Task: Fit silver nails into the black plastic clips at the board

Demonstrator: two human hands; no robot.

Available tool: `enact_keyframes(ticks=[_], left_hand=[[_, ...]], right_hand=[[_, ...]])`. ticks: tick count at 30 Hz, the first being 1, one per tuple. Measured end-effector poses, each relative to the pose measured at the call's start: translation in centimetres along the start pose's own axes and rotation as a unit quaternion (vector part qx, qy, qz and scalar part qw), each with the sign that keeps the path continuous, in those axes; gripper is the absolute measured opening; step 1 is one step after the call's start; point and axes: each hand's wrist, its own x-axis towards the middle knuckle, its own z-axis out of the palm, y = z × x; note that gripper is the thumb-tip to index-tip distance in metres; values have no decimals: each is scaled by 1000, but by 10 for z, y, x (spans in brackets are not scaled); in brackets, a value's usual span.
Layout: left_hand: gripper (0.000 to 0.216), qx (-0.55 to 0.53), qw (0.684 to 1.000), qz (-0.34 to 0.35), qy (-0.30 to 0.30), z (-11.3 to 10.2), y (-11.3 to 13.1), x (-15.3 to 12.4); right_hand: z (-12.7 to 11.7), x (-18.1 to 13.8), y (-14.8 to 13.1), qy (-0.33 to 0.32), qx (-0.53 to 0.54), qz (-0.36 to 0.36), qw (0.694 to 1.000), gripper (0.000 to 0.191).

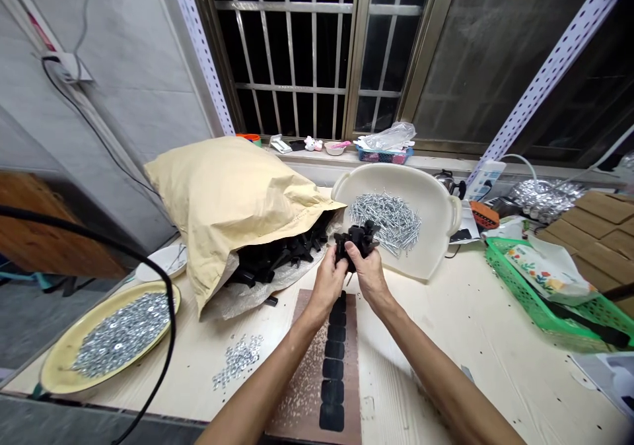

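Head view shows the left hand and the right hand both grasping a cluster of black parts above the counter, near the white basin of screws. Several pieces seem gathered at once, so a weak grip could let one slip and fall among the screws. The paper bag, its mouth gaping beside the left hand, might spill its black pieces if an arm knocks it.

Left hand and right hand partly cover the black parts, details too dark to read. Paper bag left of them hides some black pieces; cardboard boxes far right get cut off.
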Motion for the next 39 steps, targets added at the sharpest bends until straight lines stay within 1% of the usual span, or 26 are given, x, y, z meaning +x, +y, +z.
enact_keyframes(ticks=[2,3,5,7,9,13,16,18,20,21,23,25,26,27,29,31,33,34,36,37,39], left_hand=[[32,-68,998,-5,8,1,3,3],[33,-81,997,-2,14,1,6,3],[35,-75,997,17,18,2,12,1],[35,-59,997,40,11,5,18,-1],[35,-68,997,44,19,7,20,-2],[34,-140,989,-8,47,11,14,5],[34,-215,974,-46,59,11,11,10],[36,-285,954,-67,60,9,12,13],[39,-337,935,-93,60,7,17,15],[40,-350,929,-107,55,5,19,16],[41,-353,925,-130,44,3,22,17],[41,-341,929,-139,47,1,23,17],[42,-335,930,-137,57,0,22,17],[42,-331,932,-131,70,-1,22,17],[41,-320,936,-116,87,-4,20,16],[40,-307,941,-110,91,-7,20,16],[40,-303,942,-113,93,-9,20,15],[40,-308,940,-116,93,-9,21,14],[42,-322,936,-118,83,-8,23,13],[42,-326,935,-117,74,-6,24,12],[42,-312,942,-115,47,-2,26,10]], right_hand=[[0,-2,-6,-40,7,-10,999,42],[0,-3,-9,-48,10,-22,999,47],[1,-6,-15,-45,18,-38,998,53],[0,-6,-18,-27,28,-41,998,52],[-1,-5,-20,-19,20,-35,999,50],[-3,2,-20,-22,-35,-14,999,47],[-6,7,-19,-44,-81,-38,995,47],[-9,8,-19,-55,-152,-62,985,41],[-12,7,-20,-46,-233,-91,967,33],[-13,7,-20,-41,-262,-107,958,31],[-14,5,-21,-46,-285,-146,946,27],[-14,3,-23,-68,-287,-180,938,28],[-14,3,-23,-81,-285,-181,938,28],[-14,3,-24,-92,-278,-165,942,26],[-14,2,-24,-108,-260,-101,954,22],[-14,0,-23,-118,-243,-53,961,26],[-13,-3,-21,-129,-215,-26,968,29],[-11,-4,-20,-134,-188,-6,973,30],[-6,-6,-18,-130,-98,56,985,35],[-2,-6,-17,-114,-45,88,989,39],[6,-4,-17,-70,59,139,986,47]])
